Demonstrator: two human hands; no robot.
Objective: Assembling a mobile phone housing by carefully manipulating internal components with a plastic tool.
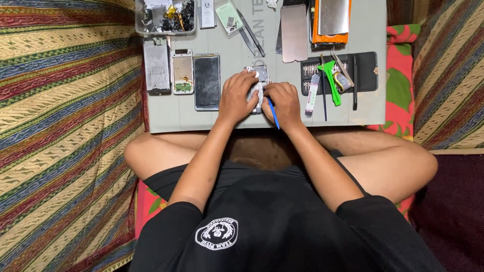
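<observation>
Three detached parts laid out at left on the grey work mat: a metal frame, a board with gold shielding, a dark screen panel. Parts tray above, filled with small pieces. Disassembly judged well advanced, not finished. At centre, opened phone body flat on the mat, internals exposed. Left hand pressed down on it, fingers curled over its left edge. Right hand closed around a blue pry tool, tip hidden near the body. At right, tool roll with green pry tool and tweezers. Remaining: further separation of the body, as far as visible.
</observation>
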